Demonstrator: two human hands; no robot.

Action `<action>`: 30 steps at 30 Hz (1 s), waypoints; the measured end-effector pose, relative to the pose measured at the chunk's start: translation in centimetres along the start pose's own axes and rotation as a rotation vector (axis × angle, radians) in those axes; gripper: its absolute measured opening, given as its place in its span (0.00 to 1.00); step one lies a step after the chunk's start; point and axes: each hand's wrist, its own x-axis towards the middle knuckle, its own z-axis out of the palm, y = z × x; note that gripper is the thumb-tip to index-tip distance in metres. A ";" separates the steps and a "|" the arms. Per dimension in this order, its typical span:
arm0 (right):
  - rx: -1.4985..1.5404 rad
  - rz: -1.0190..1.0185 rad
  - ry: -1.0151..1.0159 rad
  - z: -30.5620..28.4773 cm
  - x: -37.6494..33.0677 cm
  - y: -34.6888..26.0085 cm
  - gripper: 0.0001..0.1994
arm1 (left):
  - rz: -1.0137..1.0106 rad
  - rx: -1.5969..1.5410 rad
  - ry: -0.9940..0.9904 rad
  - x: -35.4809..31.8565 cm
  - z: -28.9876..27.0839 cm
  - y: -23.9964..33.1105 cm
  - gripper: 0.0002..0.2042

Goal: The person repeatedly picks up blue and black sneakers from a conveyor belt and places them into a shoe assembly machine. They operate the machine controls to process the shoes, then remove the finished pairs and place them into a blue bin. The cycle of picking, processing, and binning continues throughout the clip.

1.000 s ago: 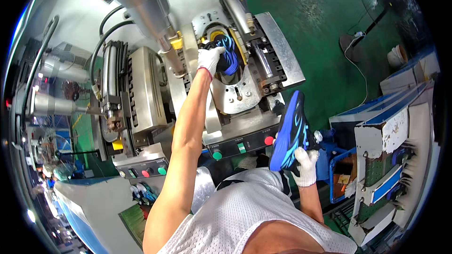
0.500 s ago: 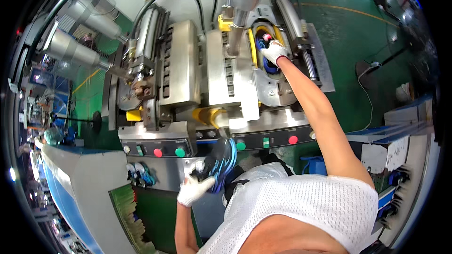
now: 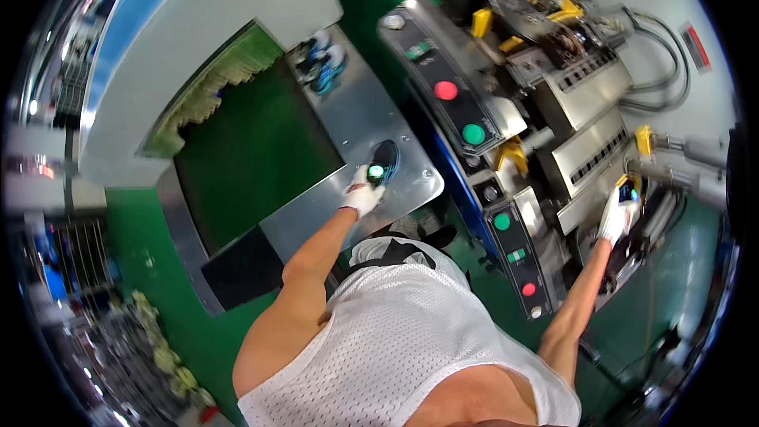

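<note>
My left hand (image 3: 364, 196), in a white glove, is closed on a black shoe with blue trim (image 3: 387, 156). The shoe lies on or just over the metal ledge (image 3: 300, 217) beside the green conveyor belt. A bright greenish spot shows on the shoe by my fingers. Far to the right, my gloved right hand (image 3: 615, 217) reaches into the press machine (image 3: 589, 150). Its fingers close around a dark blue shoe (image 3: 629, 192) in the machine's station. That shoe is mostly hidden by the hand and the machine parts.
More blue and black shoes (image 3: 320, 62) sit farther along the ledge. The green belt (image 3: 253, 154) runs under a fringed opening (image 3: 213, 83) in a grey housing. Control panels (image 3: 447, 83) with red and green buttons line the machine's front. Black hoses (image 3: 664, 83) curve behind it.
The view has swung left toward the conveyor. My left hand has carried its black-and-blue shoe from before the machine to the metal ledge. My right hand remains at the shoe in the machine.
</note>
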 end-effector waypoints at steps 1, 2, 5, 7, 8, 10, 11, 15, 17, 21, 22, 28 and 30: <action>0.025 -0.164 0.195 0.4 -4.6 -4.3 0.35 | 0.001 -0.017 0.008 0.5 0.7 -0.8 0.38; -0.012 -0.287 0.169 1.1 -9.7 -8.6 0.37 | 0.028 -0.073 0.017 1.0 1.5 -2.1 0.37; -0.311 -0.527 0.044 6.3 -21.0 -10.6 0.40 | 0.024 -0.058 0.011 0.9 0.6 -0.2 0.34; -0.878 -0.179 -0.647 9.4 -25.9 -16.5 0.47 | 0.038 -0.070 -0.189 1.4 -1.3 0.1 0.41; -0.980 -0.363 -0.457 11.2 -26.8 -12.3 0.49 | 0.112 -0.070 -0.277 1.6 -2.8 -0.3 0.44; -0.951 -0.296 -0.555 11.8 -26.6 -13.8 0.51 | 0.201 0.054 -0.488 2.8 -7.7 -0.9 0.49; -0.808 -0.393 -0.427 11.8 -26.7 -10.8 0.53 | 0.355 0.049 -0.415 4.0 -9.1 -3.0 0.41; -0.525 -0.374 -0.508 9.6 -28.7 -16.8 0.50 | 0.330 -0.259 0.027 14.2 -16.5 -13.8 0.22; -0.067 -0.248 -0.601 10.7 -31.5 -15.5 0.49 | 0.362 -0.029 0.504 20.5 -21.3 -20.8 0.17; -0.561 -0.101 -0.872 11.4 -37.9 -16.9 0.47 | 0.221 0.223 0.869 28.6 -33.7 -29.6 0.19; -0.692 -0.210 -0.893 11.4 -39.3 -14.5 0.48 | 0.136 0.355 1.054 30.8 -35.3 -32.4 0.21; -0.873 -0.103 -1.110 10.1 -40.7 -15.7 0.45 | -0.214 0.444 0.392 43.5 -49.7 -46.0 0.30; -0.915 -0.016 -1.111 10.3 -40.4 -17.9 0.42 | -0.085 0.553 0.464 47.8 -50.7 -50.0 0.30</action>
